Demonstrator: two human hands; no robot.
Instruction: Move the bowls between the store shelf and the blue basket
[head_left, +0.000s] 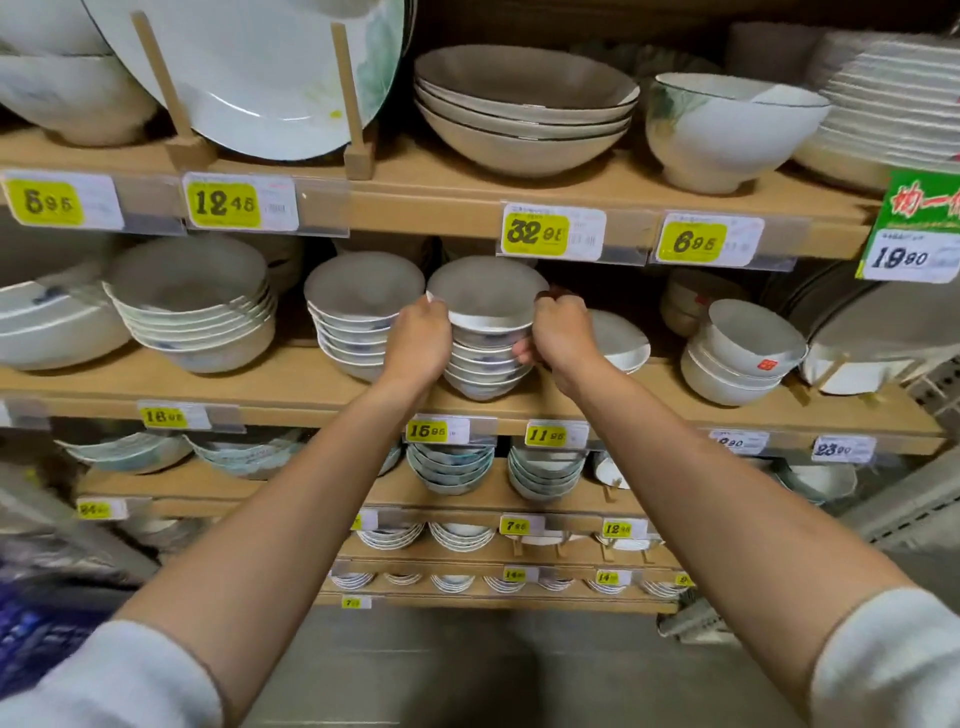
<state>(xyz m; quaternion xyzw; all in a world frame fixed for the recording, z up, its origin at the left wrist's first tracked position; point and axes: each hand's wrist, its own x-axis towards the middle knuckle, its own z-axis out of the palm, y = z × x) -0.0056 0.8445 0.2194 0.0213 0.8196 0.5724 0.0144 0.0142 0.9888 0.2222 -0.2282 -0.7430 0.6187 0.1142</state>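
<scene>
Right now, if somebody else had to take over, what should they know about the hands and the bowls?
Left grip: curled on the top rim of the bowl stack, left side.
Right grip: curled round the same stack's right side.
The stack seems to rest on the middle shelf, beside a matching stack.
Blue basket: blurred, low at the left edge; contents hidden.
Done: cannot tell.
Left: lift the bowls, probably carry them to the basket.

Blue basket (28, 631) blurred, cut off at left edge
</scene>
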